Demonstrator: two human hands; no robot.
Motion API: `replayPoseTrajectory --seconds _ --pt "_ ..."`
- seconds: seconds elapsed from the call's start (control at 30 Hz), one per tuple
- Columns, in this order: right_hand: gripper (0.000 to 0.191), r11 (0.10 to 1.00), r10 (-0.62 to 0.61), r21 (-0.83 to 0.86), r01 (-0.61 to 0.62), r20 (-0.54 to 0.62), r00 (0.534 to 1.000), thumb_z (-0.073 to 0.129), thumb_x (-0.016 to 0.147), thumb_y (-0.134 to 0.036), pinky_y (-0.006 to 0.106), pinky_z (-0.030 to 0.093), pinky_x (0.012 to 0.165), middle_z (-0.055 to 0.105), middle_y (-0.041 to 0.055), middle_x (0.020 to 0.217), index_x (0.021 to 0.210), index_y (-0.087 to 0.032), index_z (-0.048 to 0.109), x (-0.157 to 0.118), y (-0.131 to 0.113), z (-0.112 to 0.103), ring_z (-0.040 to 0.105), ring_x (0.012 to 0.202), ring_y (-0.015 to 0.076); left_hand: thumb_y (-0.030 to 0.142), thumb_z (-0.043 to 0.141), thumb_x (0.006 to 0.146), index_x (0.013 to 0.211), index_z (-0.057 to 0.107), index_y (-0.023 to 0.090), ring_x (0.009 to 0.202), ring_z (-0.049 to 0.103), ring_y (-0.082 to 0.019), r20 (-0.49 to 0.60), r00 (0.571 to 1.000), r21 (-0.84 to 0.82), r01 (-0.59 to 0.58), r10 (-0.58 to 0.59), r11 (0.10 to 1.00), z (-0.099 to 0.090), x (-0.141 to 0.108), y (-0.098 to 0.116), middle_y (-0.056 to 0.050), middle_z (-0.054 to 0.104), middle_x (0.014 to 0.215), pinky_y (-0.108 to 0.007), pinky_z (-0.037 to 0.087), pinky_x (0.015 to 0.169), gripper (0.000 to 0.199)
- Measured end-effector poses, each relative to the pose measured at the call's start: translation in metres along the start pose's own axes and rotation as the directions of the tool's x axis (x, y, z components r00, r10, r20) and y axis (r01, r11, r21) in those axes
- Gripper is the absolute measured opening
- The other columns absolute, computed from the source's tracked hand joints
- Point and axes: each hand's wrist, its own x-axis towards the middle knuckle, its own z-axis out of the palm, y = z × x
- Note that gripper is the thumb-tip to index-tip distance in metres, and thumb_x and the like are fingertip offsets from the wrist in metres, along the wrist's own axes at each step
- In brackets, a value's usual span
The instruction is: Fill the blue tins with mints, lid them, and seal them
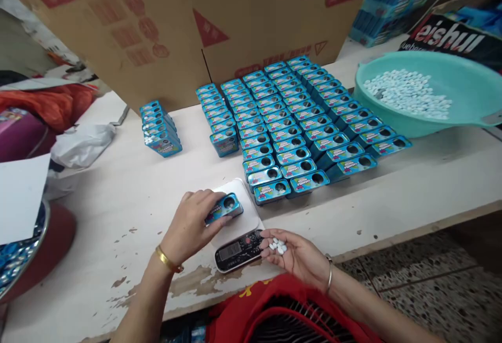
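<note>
My left hand (196, 216) is wrapped around a small blue candy tin (228, 204) with a dark round opening in its top. The tin is over the white plate of a digital scale (245, 221); whether it rests on the plate I cannot tell. Beside the scale's black display panel (237, 250), my right hand (292, 251) lies palm up and cupped. Several small white candies (278, 246) sit in its palm and fingers. The digits on the display are too faint to read.
Rows of blue tins (282, 131) stand behind the scale, with a short row (161, 136) farther left. A turquoise basin (423, 123) of white candies is at the right. A large cardboard box (176, 13) stands behind; a red tub (58, 243) is at the left.
</note>
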Motion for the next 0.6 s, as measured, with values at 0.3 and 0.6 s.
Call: replayPoseTrajectory --seconds 0.3,0.6 --pt "0.037 0.998 -0.068 -0.018 0.067 -0.048 0.997 0.08 0.055 -0.034 0.023 0.05 0.058 0.069 0.0049 0.07 0.082 -0.011 0.069 0.002 -0.004 0.005 0.065 0.061 0.0145 0.04 0.057 0.086 0.113 0.058 0.02 0.097 0.055 -0.026 -0.206 0.976 0.226 0.119 -0.072 0.967 0.028 0.111 -0.067 -0.009 0.063 0.102 -0.037 0.034 0.078 0.033" --pt "0.041 0.999 -0.05 -0.011 0.049 -0.098 0.994 0.086 0.054 -0.036 0.021 0.05 0.061 0.071 0.0046 0.073 0.083 -0.012 0.071 0.003 -0.003 -0.002 0.065 0.064 0.0137 0.041 0.053 0.086 0.119 0.055 0.019 0.115 0.046 -0.031 -0.555 0.762 0.189 0.506 -0.333 0.842 0.013 0.109 -0.141 -0.015 0.053 0.123 -0.043 0.032 0.093 0.04"
